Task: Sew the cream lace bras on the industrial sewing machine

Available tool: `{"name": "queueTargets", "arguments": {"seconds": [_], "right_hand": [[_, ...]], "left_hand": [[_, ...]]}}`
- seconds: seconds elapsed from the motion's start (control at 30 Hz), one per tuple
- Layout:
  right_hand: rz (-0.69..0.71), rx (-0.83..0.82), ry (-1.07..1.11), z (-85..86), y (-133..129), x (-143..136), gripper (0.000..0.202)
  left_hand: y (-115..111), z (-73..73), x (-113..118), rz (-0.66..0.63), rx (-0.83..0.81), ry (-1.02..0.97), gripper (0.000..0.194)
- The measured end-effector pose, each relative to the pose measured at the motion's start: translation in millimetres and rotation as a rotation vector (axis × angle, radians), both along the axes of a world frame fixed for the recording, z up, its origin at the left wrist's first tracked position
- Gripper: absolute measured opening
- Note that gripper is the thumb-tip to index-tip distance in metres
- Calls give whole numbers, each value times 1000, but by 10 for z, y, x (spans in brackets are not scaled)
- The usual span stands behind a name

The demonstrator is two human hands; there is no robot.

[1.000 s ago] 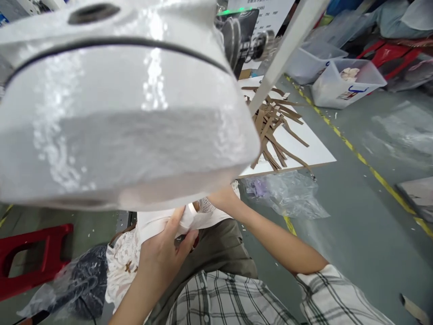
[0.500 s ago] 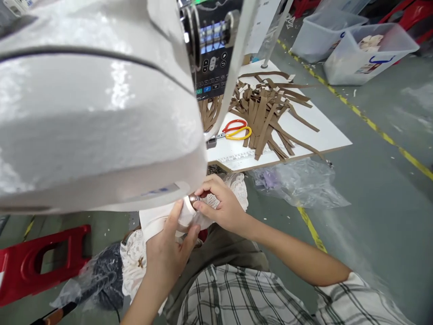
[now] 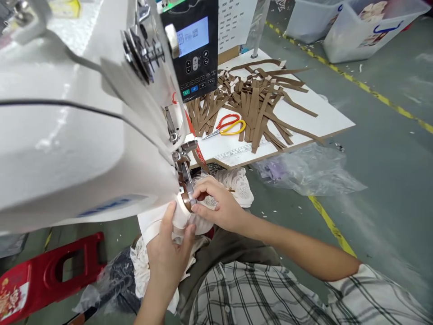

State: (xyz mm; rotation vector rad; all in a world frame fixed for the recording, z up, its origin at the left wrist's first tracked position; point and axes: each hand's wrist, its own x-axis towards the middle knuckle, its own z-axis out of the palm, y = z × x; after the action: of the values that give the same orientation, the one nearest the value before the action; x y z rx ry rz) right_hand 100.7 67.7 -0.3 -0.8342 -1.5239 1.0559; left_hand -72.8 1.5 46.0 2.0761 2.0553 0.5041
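Below the head of a white sewing machine (image 3: 101,180), a cream garment (image 3: 179,221) with lace lies across my lap. My left hand (image 3: 169,248) holds its pale fabric from the left, index finger and thumb pressing along the folded edge. On the other side my right hand (image 3: 213,198) has its thumb and index finger pinched at a brown strip (image 3: 186,198), close below the metal presser parts (image 3: 182,158). The fingertips partly cover the strip, so its exact hold is hard to see. A lace part (image 3: 241,185) of the pale cloth spreads behind the right hand.
Scissors (image 3: 232,126) with red and yellow handles lie on the white table (image 3: 324,122) beside many brown strips (image 3: 257,108). A control panel (image 3: 192,49) stands behind the machine. A red stool (image 3: 50,271) is at left, plastic bags (image 3: 311,171) and bins (image 3: 358,40) at right.
My view has shifted, so the machine head appears farther left and its presser parts and screen now show. Both hands keep nearly the same hold on the garment.
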Motion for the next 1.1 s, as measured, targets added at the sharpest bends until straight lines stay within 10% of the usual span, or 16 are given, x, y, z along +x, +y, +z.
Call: {"name": "queueTargets", "arguments": {"seconds": [0.47, 0.77, 1.0, 1.1], "right_hand": [[26, -82, 48, -12, -52, 20, 24], [54, -400, 38, -28, -540, 31, 23], [164, -658, 165, -61, -498, 172, 31], [178, -620, 114, -32, -434, 258, 33]], "left_hand": [[0, -72, -45, -43, 30, -35, 72], [-692, -378, 269, -260, 76, -116, 90], [-726, -443, 159, -426, -210, -487, 73], [-600, -353, 38, -404, -97, -494, 46]]}}
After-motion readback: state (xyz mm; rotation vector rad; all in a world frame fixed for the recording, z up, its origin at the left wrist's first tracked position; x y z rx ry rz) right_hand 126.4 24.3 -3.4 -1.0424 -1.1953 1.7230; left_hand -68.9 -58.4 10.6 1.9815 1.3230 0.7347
